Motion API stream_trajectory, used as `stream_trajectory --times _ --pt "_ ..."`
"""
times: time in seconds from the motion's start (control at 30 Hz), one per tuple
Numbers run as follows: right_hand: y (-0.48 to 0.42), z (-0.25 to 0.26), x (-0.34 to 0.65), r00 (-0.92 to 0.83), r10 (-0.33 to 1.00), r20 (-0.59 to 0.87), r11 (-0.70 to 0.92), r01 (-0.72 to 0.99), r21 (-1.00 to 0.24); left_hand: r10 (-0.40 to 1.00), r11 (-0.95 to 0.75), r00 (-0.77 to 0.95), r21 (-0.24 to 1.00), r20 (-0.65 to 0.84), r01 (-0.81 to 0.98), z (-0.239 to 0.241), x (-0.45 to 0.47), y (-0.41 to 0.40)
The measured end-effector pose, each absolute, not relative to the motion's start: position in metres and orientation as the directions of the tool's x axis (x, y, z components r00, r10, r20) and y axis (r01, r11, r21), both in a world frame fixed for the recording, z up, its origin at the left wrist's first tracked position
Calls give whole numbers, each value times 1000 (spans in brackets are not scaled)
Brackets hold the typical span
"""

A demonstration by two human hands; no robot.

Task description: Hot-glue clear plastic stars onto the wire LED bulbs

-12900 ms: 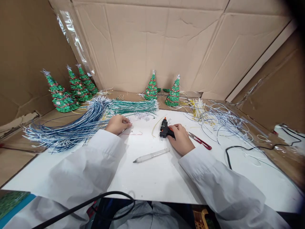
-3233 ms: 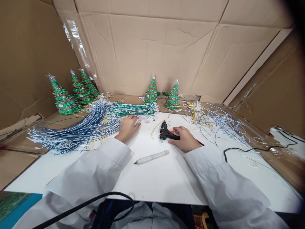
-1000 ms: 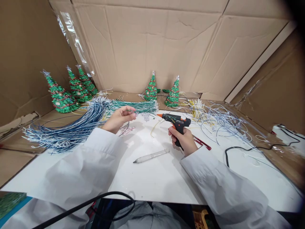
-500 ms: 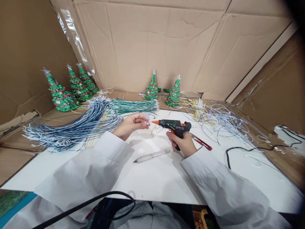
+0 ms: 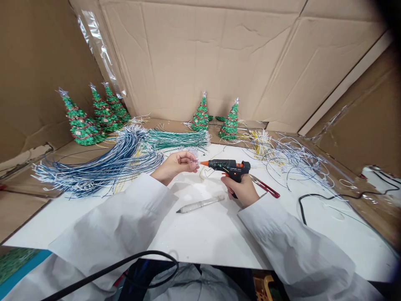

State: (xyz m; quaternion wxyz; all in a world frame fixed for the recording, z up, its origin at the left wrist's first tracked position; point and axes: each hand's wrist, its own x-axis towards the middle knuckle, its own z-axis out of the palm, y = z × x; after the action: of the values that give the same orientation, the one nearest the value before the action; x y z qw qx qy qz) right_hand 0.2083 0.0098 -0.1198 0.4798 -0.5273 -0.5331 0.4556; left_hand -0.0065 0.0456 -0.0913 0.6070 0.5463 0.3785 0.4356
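Note:
My right hand [image 5: 242, 188] is wrapped round the handle of a black hot glue gun [image 5: 224, 164] with an orange nozzle pointing left. In front of that nozzle, my left hand [image 5: 177, 165] pinches a small, shiny see-through piece [image 5: 194, 161]; its exact kind is too small to make out. The nozzle tip appears to touch the piece or sit right beside it. Below the hands lies a clear pen-like tool [image 5: 200, 204] with a dark tip. Red-handled thread snips [image 5: 266, 187] rest just beyond my right hand.
Bundles of blue-white wires [image 5: 103, 167] and green wires [image 5: 178, 139] lie at the left and back. Several small decorated Christmas trees [image 5: 82, 123] stand behind. Loose pale wires [image 5: 294, 154] tangle at right, near a black cord [image 5: 332, 195]. Cardboard walls [image 5: 200, 50] enclose the white tabletop [image 5: 200, 238].
The glue gun's nozzle and the piece in my left hand have come closer together. My left hand has shifted slightly right. The view has tilted a little.

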Motion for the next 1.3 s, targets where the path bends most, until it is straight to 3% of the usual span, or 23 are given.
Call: stream_trajectory --times 0.77,1.03,1.17,1.3 --pt "12 -123 209 -23 998 64 67 141 -988 960 74 280 985 -27 -158 -91 -5 44" --pt "12 -129 208 39 931 363 320 393 -862 972 96 231 976 -50 -195 -94 -2 43" --pt "9 -133 209 -5 816 578 491 533 -689 975 115 208 972 -72 -203 -94 -1 41" --pt "8 -132 211 -119 745 656 569 627 -532 977 141 189 967 -101 -214 -93 -2 42"
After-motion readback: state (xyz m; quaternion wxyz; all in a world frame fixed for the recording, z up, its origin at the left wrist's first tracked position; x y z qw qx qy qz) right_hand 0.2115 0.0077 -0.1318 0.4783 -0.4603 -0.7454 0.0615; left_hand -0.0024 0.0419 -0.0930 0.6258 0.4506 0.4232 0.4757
